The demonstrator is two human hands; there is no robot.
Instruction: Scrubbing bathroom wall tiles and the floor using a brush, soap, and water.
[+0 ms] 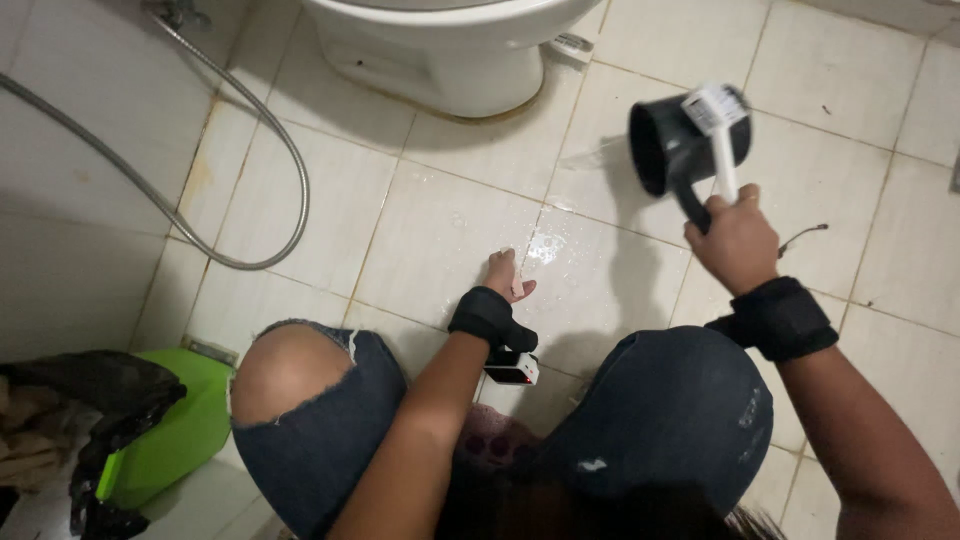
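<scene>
Head view: looking straight down at someone crouched on a bathroom floor (440, 220), both knees in ripped dark jeans filling the bottom of the shot.
Right hand: the right hand (735, 240) sits at about 2 o'clock from the middle, raised off the tiles and clenched around two things at once, a black dipper and a white brush.
Dipper: the black dipper (675, 145) is tipped on its side, mouth facing 9 o'clock, handle running down into the fist.
Brush: the white brush (722, 140) stands up out of the same grip, its bristle head just in front of the dipper's rim.
Left hand: the left hand (503, 275) is near dead centre, released, holding nothing, fingers resting on the wet tile.
Wrist gear: black straps on both wrists; a small boxy device (512, 368) hangs under the left one.
Wet patch: a puddle (545, 245) glistens just at 1 o'clock of the left hand, touching the fingertips or nearly so, hard to call.
Toilet: the white toilet base (450, 65) is at 12 o'clock, well apart from both hands.
Hose: a metal shower hose (270, 130) loops across the tiles at 10 o'clock.
Bin: a green bin (175, 425) with a black bag (95, 390) sits at 8 o'clock beside the left knee.
</scene>
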